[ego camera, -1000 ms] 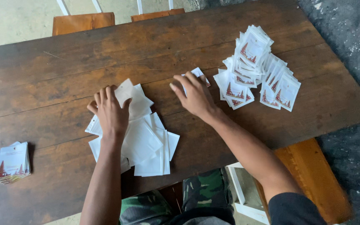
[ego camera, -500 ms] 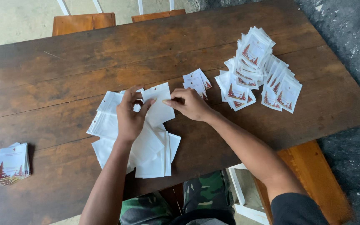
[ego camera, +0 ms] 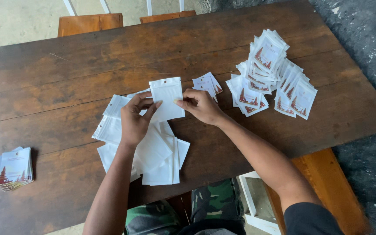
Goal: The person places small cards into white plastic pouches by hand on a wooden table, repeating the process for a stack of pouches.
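Both of my hands hold one plain white pouch [ego camera: 167, 96] above the dark wooden table [ego camera: 66, 65]. My left hand [ego camera: 135, 122] pinches its lower left edge; my right hand [ego camera: 201, 105] pinches its lower right edge. Beneath the hands lies a loose spread of several plain white pouches [ego camera: 149, 150]. Just right of my right hand rest two or three small printed pouches [ego camera: 207, 82] with a red tower picture.
A big heap of printed pouches [ego camera: 270, 74] lies at the table's right. A small neat stack of printed pouches [ego camera: 14, 169] sits near the left front edge. Wooden chairs [ego camera: 90, 22] stand behind the table, a wooden bench [ego camera: 323, 182] at my right.
My hands were pressed flat on the table and pouches. They have since come together, picked one white pouch from the spread and lifted it between them.
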